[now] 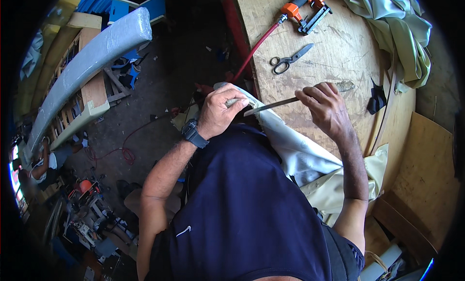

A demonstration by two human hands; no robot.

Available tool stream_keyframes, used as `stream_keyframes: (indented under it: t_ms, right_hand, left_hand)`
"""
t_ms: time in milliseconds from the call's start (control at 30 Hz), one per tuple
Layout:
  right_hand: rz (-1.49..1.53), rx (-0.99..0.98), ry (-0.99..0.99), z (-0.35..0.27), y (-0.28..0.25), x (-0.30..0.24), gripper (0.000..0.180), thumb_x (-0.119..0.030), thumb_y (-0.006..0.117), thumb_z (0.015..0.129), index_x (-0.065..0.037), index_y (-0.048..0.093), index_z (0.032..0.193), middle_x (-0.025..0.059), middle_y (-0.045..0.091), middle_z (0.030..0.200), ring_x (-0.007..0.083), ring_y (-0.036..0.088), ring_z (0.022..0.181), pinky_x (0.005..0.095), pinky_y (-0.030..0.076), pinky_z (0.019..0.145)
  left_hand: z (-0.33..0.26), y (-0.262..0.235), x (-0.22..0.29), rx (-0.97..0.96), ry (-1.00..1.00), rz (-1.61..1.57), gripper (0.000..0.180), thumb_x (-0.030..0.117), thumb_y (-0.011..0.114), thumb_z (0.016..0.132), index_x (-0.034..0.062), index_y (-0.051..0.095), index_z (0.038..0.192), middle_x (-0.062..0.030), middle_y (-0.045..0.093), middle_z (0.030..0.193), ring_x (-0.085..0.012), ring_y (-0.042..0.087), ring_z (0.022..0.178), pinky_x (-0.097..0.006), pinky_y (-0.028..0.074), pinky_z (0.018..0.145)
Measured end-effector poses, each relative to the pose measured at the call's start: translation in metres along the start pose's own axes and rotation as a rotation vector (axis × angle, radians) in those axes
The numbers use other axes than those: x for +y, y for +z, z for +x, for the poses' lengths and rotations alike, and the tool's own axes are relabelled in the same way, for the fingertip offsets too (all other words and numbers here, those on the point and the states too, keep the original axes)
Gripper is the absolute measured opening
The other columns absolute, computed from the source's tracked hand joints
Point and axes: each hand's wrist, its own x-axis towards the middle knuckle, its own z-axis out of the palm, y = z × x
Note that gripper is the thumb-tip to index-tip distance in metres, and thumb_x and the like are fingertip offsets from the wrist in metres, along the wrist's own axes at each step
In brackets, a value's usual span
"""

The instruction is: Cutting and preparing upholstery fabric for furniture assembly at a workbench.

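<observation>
My right hand (323, 104) is closed around a long thin metal tool (278, 105). Its worn, pale handle end (346, 86) sticks out to the right, and its narrow shaft slants down-left to a lighter tip beside my left hand (223, 106). That hand, with a dark watch on its wrist, is pinched on a pale edge or stick (230, 102) whose kind I cannot make out. White fabric (295, 148) lies across the table's near corner, passing under the tool's tip. Scissors (289, 59) with dark handles rest on the table beyond.
An orange staple gun (306, 12) with a red air hose (253, 53) lies on the wooden table (334, 53). Shiny pale-green fabric (404, 44) is heaped at its far right. On the left are a plastic-wrapped curved piece (97, 63) and a person (46, 165).
</observation>
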Motion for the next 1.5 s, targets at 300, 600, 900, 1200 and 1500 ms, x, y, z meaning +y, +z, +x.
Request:
stream_keyframes:
  t_ms: [300,600,900,1200,1500]
  right_hand:
    - [-0.005,-0.038,-0.086,0.010,0.018,-0.031,0.040,-0.019,0.061,0.091,-0.008,0.067,0.129,0.0042,0.065,0.106,0.0214,0.060,0.100,0.0381,0.048,0.090]
    - [-0.096,-0.125,-0.116,0.020,0.003,-0.040,0.043,-0.022,0.062,0.090,-0.005,0.068,0.129,0.0054,0.064,0.107,0.0212,0.060,0.100,0.0381,0.047,0.093]
    - [-0.202,-0.192,-0.210,0.048,-0.022,-0.039,0.031,-0.019,0.064,0.091,-0.005,0.070,0.117,0.0042,0.064,0.097,0.0194,0.060,0.099,0.0359,0.047,0.090]
    - [-0.156,-0.151,-0.088,0.036,-0.043,-0.030,0.032,-0.013,0.066,0.087,-0.009,0.071,0.118,0.0045,0.066,0.102,0.0207,0.062,0.098,0.0375,0.049,0.093]
    - [-0.094,-0.168,-0.060,0.028,-0.006,-0.046,0.035,-0.015,0.067,0.088,-0.008,0.070,0.122,0.0042,0.065,0.102,0.0215,0.061,0.095,0.0381,0.049,0.091]
  left_hand:
    - [0.001,-0.003,0.007,-0.028,0.006,-0.018,0.012,0.010,0.077,0.095,-0.0011,0.076,0.098,-0.0087,0.072,0.095,-0.0208,0.071,0.088,-0.033,0.056,0.079]
    - [0.001,-0.005,0.015,-0.022,0.079,0.040,0.010,0.008,0.079,0.092,-0.0003,0.075,0.096,-0.0098,0.073,0.094,-0.0260,0.073,0.084,-0.037,0.058,0.074]
    - [0.011,-0.010,0.017,-0.028,0.262,0.229,0.008,0.011,0.080,0.091,0.0048,0.076,0.095,-0.0079,0.067,0.086,-0.0273,0.070,0.080,-0.040,0.057,0.070]
    - [0.013,-0.015,0.018,-0.009,0.130,0.173,0.011,0.007,0.079,0.094,-0.0004,0.075,0.100,-0.0097,0.071,0.095,-0.0227,0.073,0.085,-0.034,0.059,0.074]
    - [0.014,-0.018,0.024,-0.046,0.127,0.132,0.012,0.007,0.079,0.094,-0.0011,0.074,0.101,-0.0099,0.070,0.094,-0.0225,0.073,0.085,-0.033,0.059,0.075]
